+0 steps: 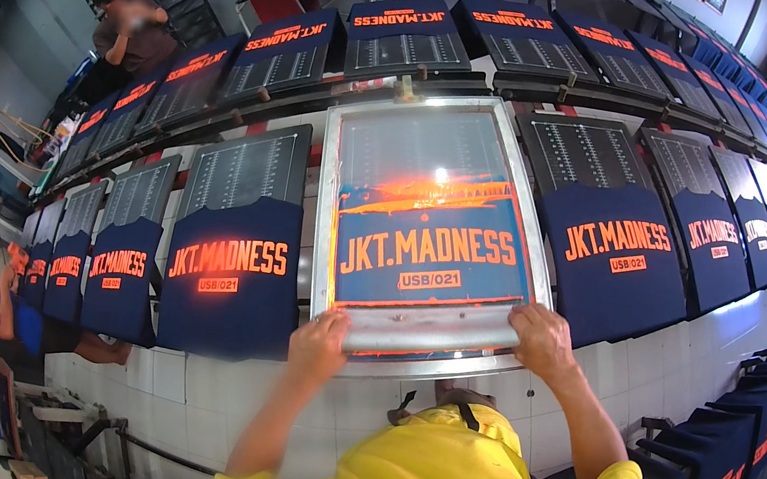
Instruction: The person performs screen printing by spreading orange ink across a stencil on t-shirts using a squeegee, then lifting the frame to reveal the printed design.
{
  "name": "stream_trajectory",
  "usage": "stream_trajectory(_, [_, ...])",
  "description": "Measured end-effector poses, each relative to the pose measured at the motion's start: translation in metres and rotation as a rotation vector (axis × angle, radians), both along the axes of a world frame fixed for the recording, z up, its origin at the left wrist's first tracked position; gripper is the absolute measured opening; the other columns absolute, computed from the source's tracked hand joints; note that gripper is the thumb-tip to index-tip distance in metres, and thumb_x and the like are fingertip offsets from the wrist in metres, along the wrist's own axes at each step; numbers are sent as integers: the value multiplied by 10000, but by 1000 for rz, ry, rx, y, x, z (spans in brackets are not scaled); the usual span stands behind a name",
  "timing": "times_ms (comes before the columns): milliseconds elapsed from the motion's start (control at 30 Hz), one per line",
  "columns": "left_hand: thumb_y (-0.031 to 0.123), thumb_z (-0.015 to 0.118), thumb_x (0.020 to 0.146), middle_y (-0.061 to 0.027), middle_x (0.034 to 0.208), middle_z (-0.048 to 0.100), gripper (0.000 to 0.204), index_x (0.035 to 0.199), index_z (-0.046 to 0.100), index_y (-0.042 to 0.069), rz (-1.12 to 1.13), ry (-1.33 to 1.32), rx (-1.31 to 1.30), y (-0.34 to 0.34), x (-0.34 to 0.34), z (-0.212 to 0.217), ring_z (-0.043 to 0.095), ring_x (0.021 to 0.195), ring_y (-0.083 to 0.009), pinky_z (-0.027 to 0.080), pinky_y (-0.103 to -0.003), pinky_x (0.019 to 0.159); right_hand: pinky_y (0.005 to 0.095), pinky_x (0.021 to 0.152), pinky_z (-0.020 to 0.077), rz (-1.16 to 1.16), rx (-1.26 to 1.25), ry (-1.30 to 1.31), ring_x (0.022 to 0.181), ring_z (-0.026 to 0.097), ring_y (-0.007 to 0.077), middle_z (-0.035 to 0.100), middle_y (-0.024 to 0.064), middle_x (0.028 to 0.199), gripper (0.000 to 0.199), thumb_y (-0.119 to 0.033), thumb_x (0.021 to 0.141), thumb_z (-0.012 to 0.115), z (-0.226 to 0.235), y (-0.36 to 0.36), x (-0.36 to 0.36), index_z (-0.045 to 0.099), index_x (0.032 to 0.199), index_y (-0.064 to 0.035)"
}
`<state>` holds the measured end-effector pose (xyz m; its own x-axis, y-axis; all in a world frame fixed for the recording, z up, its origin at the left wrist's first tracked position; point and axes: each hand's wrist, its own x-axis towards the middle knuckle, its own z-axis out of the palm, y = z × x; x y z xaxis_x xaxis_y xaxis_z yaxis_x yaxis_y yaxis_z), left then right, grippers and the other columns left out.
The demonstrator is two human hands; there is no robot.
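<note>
In front of me a metal-rimmed printing screen (pixel 323 194) lies over a pallet. Orange lettering shows through its mesh, and a band of wet orange ink (pixel 431 197) crosses the upper part. A wide squeegee (pixel 435 328) with a silvery grip lies across the screen's near end. My left hand (pixel 320 343) is closed round its left end, while my right hand (pixel 543 340) grips the right end. The squeegee's blade edge is hard to make out.
Navy shirts with orange print sit on black pallets on both sides, such as one at left (pixel 232 265) and one at right (pixel 614 243). Another row of shirts (pixel 410 21) stands beyond. A person in blue (pixel 1 313) and a person in dark clothes (pixel 138 36) are at left.
</note>
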<state>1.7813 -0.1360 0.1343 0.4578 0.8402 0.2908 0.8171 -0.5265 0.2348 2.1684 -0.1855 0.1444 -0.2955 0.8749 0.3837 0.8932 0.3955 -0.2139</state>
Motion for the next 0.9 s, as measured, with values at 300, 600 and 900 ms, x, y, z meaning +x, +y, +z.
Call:
stream_trajectory(300, [-79, 593, 652, -95, 1208, 595, 476, 1115, 594, 28, 8, -62, -51, -63, 1, -49, 581, 1176, -302, 526, -381, 907, 427, 927, 468, -11, -169, -61, 1122, 554, 285, 586, 108, 1163, 490, -164, 629, 777, -34, -58, -13, 599, 1066, -33])
stream_trajectory(600, [14, 648, 755, -191, 1311, 522, 530, 1270, 529, -25, -66, -75, -234, -73, 9, -7, 471, 1293, -390, 406, -447, 1073, 442, 965, 455, 9, -278, 146, 1192, 521, 354, 557, 188, 1251, 519, -310, 802, 741, -8, -65, -15, 583, 1174, 16])
stream_trajectory(900, [160, 538, 945, -219, 1280, 569, 370, 1250, 566, -47, 565, -532, -338, -31, -39, -70, 531, 1208, -364, 399, -408, 1051, 402, 857, 507, -665, -167, 609, 947, 648, 313, 664, 190, 1022, 286, -64, 877, 593, -104, -33, 50, 615, 1146, 30])
